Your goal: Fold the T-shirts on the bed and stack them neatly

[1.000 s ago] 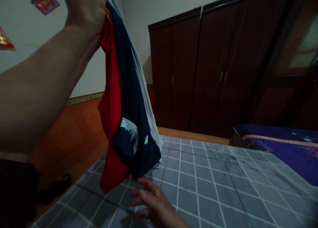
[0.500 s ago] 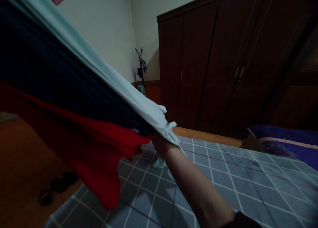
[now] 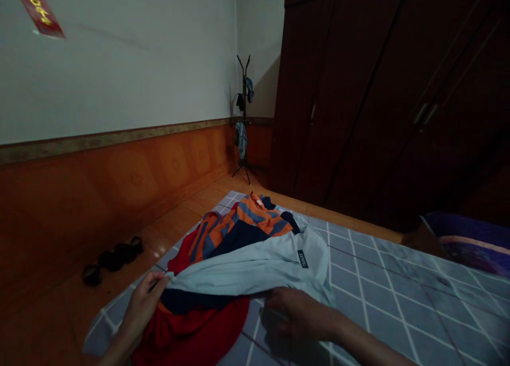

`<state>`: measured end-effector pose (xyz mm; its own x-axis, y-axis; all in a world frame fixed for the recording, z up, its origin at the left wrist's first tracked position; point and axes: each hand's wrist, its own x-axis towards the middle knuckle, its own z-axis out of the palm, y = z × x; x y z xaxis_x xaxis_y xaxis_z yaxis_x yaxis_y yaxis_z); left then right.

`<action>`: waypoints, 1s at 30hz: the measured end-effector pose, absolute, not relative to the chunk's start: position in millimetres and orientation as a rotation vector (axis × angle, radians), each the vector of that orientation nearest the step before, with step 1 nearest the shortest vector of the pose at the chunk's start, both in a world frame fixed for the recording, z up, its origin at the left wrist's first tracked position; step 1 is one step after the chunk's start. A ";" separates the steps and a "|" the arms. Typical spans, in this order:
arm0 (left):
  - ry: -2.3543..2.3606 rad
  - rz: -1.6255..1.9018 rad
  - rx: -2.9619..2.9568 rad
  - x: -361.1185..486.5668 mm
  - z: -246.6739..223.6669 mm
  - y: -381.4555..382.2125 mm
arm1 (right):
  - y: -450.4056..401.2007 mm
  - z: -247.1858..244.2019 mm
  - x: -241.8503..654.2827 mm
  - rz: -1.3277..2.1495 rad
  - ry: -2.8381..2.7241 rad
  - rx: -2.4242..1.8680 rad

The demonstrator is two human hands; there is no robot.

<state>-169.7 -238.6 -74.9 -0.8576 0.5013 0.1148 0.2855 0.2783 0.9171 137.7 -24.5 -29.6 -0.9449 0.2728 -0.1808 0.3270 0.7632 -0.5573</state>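
The left grip (image 3: 154, 289) pinches the pale garment's (image 3: 255, 265) near-left end, its body stretching rightward.

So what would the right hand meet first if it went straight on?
Most likely the near edge of the pale blue garment; the right hand may be touching it, as depth there is unclear.

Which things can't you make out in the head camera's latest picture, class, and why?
All in the head view:
Right hand: whether its fingers grip anything, obscured by shadow.
Red garment: full outline, covered by other clothes and cut off by the bottom edge.
Dark objects on the floor: what they are, too dim.
Purple bedding: far end, cut off by the right edge.
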 end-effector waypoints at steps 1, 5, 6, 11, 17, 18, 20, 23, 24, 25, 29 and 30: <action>2.345 1.642 0.718 -169.4 -85.3 -241.7 | -20.3 -33.5 147.0 -0.910 2.905 0.574; 2.279 1.678 0.738 -157.5 -93.8 -238.6 | 2.0 -61.0 171.2 -0.646 3.189 1.221; 2.239 1.654 0.772 -152.9 -87.9 -233.4 | 7.1 -67.9 170.7 -0.602 3.234 1.327; 2.047 1.964 0.970 -137.7 8.4 -187.5 | 26.3 -50.1 130.4 -0.791 3.308 1.469; 1.859 2.793 1.504 -153.1 153.0 -116.6 | 38.4 59.1 85.9 -1.037 3.595 1.584; 1.962 2.820 1.534 -157.3 153.8 -105.2 | 38.4 65.6 84.2 -1.067 3.666 1.619; 2.242 2.667 1.537 -162.9 127.9 -85.1 | 37.0 57.8 85.7 -0.974 3.729 1.640; 2.425 2.013 1.723 -161.7 44.5 -69.4 | 32.0 4.6 103.5 -0.684 3.542 1.559; 2.392 1.790 1.826 -159.5 14.5 -69.0 | 29.7 -17.7 114.3 -0.663 3.485 1.547; 2.364 1.668 1.873 -157.2 -12.8 -70.5 | 27.1 -39.3 127.5 -0.659 3.445 1.537; 2.427 1.515 1.827 -146.0 -77.2 -81.7 | 16.5 -101.2 191.6 -0.599 3.328 1.654; 2.477 1.487 1.797 -141.1 -83.2 -82.5 | 13.7 -109.8 205.8 -0.559 3.303 1.712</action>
<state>-141.1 -82.5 -83.2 -0.4176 0.6433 0.6417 0.8687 0.0756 0.4895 205.8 13.7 -109.8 -0.4383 0.8109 0.3878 0.6381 0.5846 -0.5011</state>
